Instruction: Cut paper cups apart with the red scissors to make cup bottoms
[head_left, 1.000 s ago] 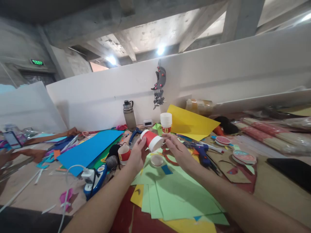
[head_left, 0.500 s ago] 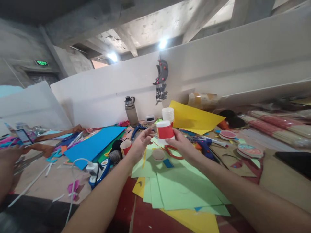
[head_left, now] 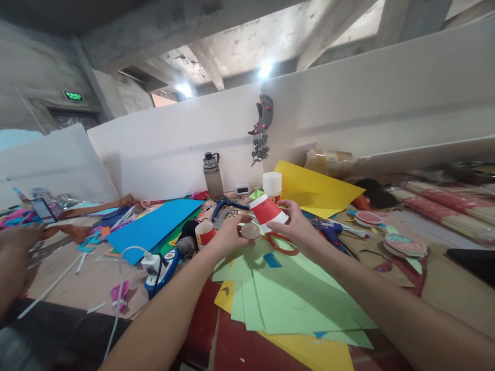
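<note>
My right hand point(head_left: 296, 222) grips a red and white paper cup point(head_left: 266, 211), which is tilted with its narrow end toward the upper left. My left hand point(head_left: 229, 236) has its fingers closed at the edge of a small round pale disc point(head_left: 250, 231), just below and left of the cup. Beneath both hands lie overlapping sheets of light green paper point(head_left: 297, 299). Scissors with red handles point(head_left: 284, 245) rest partly behind my right hand. Another red and white paper cup point(head_left: 204, 233) is close to my left wrist.
A stack of white paper cups point(head_left: 272, 183) stands behind the held cup, beside a yellow sheet point(head_left: 317, 190). A bottle point(head_left: 212, 178) is at the back. Left are a blue sheet point(head_left: 158, 226) and a power strip point(head_left: 164, 275) with a cable; another person's hand point(head_left: 17, 239) is at the far left.
My left hand has lowered from beside the cup and closed on the disc on the paper. In my right hand the cup has gone from nearly upright to tilted.
</note>
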